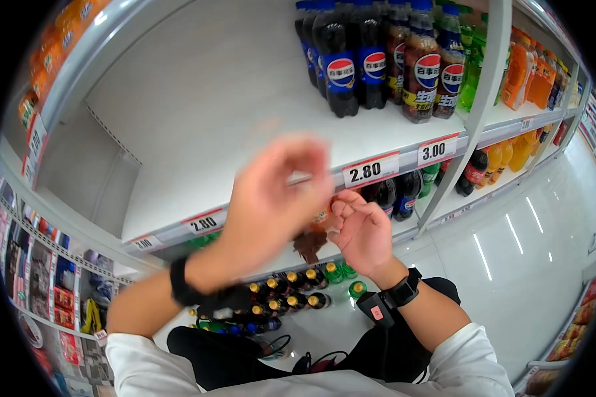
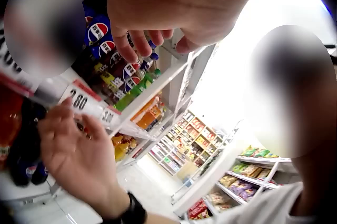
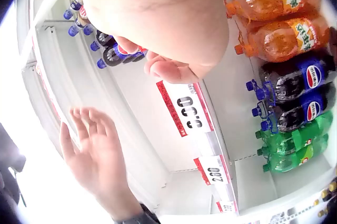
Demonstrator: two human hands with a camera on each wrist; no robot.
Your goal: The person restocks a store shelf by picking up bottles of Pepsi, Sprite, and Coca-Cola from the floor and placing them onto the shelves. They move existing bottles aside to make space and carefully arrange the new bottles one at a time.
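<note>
Both hands are raised in front of the shelf edge, holding nothing. My left hand (image 1: 281, 192), blurred in the head view, has loosely bent fingers; in the left wrist view its fingers (image 2: 139, 42) hang down. To its right, my right hand (image 1: 365, 235) shows its palm with fingers relaxed, close to a price label (image 1: 371, 172) reading 2.80. Dark cola bottles (image 1: 341, 69) with blue caps and labels stand on the white shelf (image 1: 198, 132) beyond the hands. Below the hands, a brown, ragged-looking thing (image 1: 309, 246) shows in front of the lower shelf.
Orange soda bottles (image 3: 287, 37), dark cola bottles (image 3: 297, 79) and green bottles (image 3: 295, 150) fill part of the lower shelf. Gold-capped bottles (image 1: 278, 306) stand low down near the legs. A shelf upright (image 1: 487, 66) divides the bays; at right is glossy floor (image 1: 510, 225).
</note>
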